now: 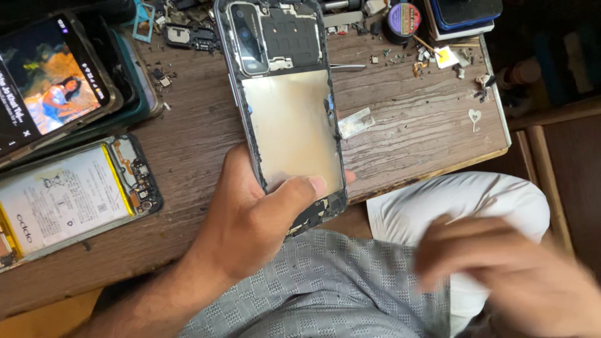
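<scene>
Wooden surface (pixel 407 131) strewn with phone parts: left of the stripped phone frame (pixel 285 106) lies an opened phone with its battery showing (pixel 69 200). The left hand (pixel 250 219) clamps the frame's lower end, thumb across the bare battery bay, long axis running away, camera end farthest. Inspection seems underway; right of the frame, the right hand (pixel 513 281) is blurred, its pose unreadable, and any next fitting wants a steady grip.

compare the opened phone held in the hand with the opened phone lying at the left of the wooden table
The held opened phone is lifted upright in the left hand; the lying opened phone rests flat on the wooden table. The held one's battery bay is an empty shiny metal plate; the lying one still carries its white battery with a yellow edge. The held one shows its camera module at the top. Both have their back covers off.
</scene>
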Motion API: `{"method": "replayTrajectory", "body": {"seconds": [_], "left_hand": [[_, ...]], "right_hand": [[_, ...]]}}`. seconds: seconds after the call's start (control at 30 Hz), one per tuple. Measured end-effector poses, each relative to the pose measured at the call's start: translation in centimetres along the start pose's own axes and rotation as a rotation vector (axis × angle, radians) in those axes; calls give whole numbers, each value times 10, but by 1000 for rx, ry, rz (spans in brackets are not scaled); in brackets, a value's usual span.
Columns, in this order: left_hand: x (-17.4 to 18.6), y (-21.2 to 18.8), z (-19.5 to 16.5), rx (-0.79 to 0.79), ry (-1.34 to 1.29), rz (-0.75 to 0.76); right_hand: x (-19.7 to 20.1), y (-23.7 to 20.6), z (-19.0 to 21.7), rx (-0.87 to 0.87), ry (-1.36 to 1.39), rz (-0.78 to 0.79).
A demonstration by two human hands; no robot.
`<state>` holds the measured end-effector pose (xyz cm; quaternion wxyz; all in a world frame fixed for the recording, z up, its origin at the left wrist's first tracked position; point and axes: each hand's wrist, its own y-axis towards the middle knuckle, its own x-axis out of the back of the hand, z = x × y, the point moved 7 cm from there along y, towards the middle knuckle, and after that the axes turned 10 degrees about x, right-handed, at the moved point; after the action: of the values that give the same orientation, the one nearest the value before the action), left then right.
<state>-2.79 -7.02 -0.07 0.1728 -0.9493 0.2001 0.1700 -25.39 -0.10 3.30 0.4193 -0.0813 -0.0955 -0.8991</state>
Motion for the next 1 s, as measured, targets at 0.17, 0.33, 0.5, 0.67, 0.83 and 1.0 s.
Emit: {"method": "replayTrajectory", "body": {"seconds": [0.17, 0.33, 0.5, 0.67, 0.83, 1.0], "left_hand": [[0, -1, 3, 8, -58, 0], [1, -2, 3, 4, -28, -10], [-3, -2, -5, -48, 16, 7], [3, -4, 1, 3, 19, -32], [3, -7, 8, 11, -39, -7], [1, 0, 4, 16, -83, 13]], "right_hand": [[16, -56, -139, -768, -780, 11], [111, 4, -167, -425, -1031, -555], [24, 96, -192, -222, -411, -471], [-58, 95, -209, -240, -179, -358], [-62, 98, -196, -253, -159, -351], [-78, 88, -167, -285, -318, -103]]}}
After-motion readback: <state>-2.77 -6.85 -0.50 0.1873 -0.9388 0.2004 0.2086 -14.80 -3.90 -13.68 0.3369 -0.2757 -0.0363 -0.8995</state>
